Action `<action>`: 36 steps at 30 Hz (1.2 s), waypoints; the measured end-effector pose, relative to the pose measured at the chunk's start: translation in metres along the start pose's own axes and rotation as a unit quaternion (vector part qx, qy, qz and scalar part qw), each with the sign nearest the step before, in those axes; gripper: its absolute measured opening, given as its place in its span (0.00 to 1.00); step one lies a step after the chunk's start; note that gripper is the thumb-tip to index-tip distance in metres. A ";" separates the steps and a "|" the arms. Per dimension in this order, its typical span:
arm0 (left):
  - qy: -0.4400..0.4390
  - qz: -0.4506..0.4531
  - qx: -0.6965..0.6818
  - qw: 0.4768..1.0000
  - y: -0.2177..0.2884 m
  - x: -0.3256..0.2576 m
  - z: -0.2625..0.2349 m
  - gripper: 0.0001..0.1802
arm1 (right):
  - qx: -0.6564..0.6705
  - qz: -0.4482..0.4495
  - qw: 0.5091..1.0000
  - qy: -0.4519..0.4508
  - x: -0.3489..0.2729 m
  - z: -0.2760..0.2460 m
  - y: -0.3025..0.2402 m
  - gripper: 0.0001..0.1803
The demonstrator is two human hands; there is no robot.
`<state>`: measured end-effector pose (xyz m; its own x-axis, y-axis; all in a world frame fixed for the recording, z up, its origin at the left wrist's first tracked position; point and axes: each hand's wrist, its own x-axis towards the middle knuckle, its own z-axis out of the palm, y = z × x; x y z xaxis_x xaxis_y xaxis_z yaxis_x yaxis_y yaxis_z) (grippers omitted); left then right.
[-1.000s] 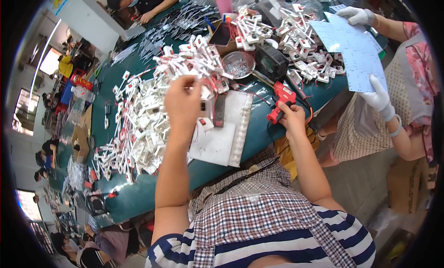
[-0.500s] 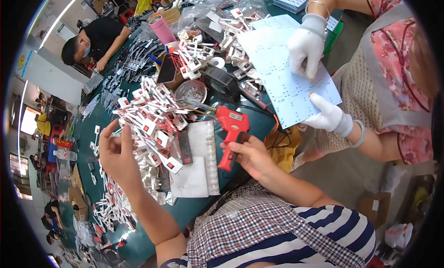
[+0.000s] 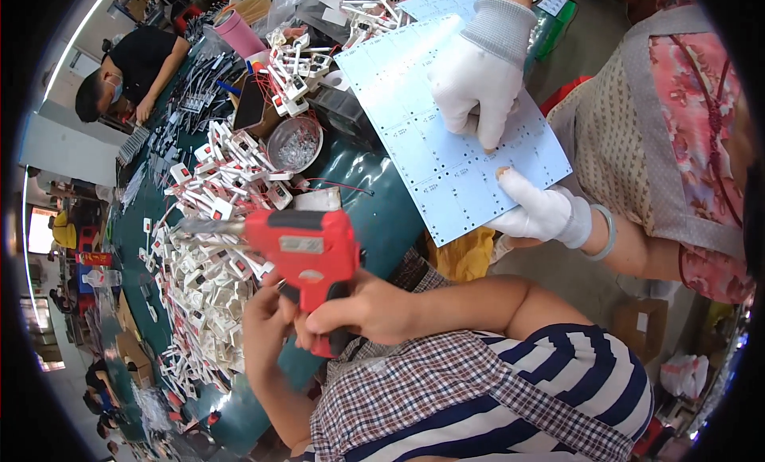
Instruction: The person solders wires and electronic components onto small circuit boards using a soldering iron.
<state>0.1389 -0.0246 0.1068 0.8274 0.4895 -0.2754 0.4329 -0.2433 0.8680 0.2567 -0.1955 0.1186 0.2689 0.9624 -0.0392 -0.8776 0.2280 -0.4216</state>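
Observation:
My right hand (image 3: 362,307) wraps around the black-and-red grip of a red pistol-shaped soldering gun (image 3: 319,247). Its blurred metal front end points left across the heap of white switch parts with red buttons (image 3: 219,167). Close against the gun's lower front is my left hand (image 3: 267,319), its fingers curled in and partly blurred. Whatever those fingers hold, if anything, is hidden. Part of a white slab (image 3: 319,200) shows above the gun, which covers much of that area.
At right a co-worker's white-gloved hands (image 3: 478,88) hold a pale blue printed board (image 3: 398,103) over the table edge. Beyond the heap stand a metal bowl of small parts (image 3: 295,144) and a pink cylinder (image 3: 239,33). Another person (image 3: 139,68) bends over the far left.
The soldering gun has come left and nearer in my right hand. My left hand has dropped from above the heap to beside the gun, its spread fingers now curled. The view has shifted.

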 end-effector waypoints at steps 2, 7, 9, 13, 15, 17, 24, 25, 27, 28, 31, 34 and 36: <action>0.001 0.086 0.022 0.996 -0.010 0.003 0.018 0.08 | -0.088 0.032 0.995 -0.027 0.000 0.010 -0.003 0.27; -0.159 -0.012 -0.130 0.979 -0.004 0.023 0.077 0.15 | -0.201 -0.005 0.976 -0.079 -0.002 0.030 0.006 0.20; -0.228 -0.015 -0.202 0.952 -0.004 0.039 0.091 0.19 | -0.209 0.014 0.976 -0.062 -0.007 0.040 0.004 0.21; -0.235 0.047 -0.258 0.936 0.022 0.042 0.114 0.22 | -0.181 -0.016 0.983 -0.039 -0.016 0.044 0.015 0.19; -0.316 0.074 -0.287 0.901 0.033 0.045 0.120 0.39 | -0.200 -0.033 0.979 -0.028 -0.021 0.043 0.017 0.20; -0.321 0.112 -0.300 0.891 0.030 0.047 0.136 0.48 | -0.191 -0.012 0.981 -0.039 -0.023 0.044 0.019 0.22; -0.251 0.137 -0.409 0.867 0.053 0.029 0.177 0.63 | -0.279 -0.190 0.939 -0.064 -0.028 0.051 0.036 0.22; -0.213 0.130 -0.432 0.866 0.054 0.029 0.181 0.60 | -0.282 -0.196 0.937 -0.059 -0.030 0.052 0.032 0.23; -0.198 0.128 -0.449 0.862 0.053 0.029 0.190 0.54 | -0.285 -0.200 0.936 -0.053 -0.031 0.049 0.030 0.24; -0.175 0.130 -0.463 0.859 0.054 0.027 0.190 0.47 | -0.278 -0.185 0.941 -0.054 -0.031 0.050 0.030 0.25; -0.124 0.106 -0.446 0.880 0.054 0.023 0.188 0.34 | -0.274 -0.166 0.946 -0.051 -0.034 0.054 0.030 0.25; -0.095 0.100 -0.464 0.875 0.058 0.020 0.187 0.28 | -0.300 -0.164 0.938 -0.053 -0.037 0.051 0.028 0.25; -0.097 0.094 -0.475 0.870 0.059 0.020 0.187 0.28 | -0.322 -0.163 0.931 -0.061 -0.038 0.047 0.027 0.26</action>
<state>0.2481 -0.1854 0.0748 0.9359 0.3438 -0.0771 -0.1312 0.5432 0.8293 0.2042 -0.2187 0.1512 0.3976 0.8762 0.2725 -0.3268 0.4127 -0.8502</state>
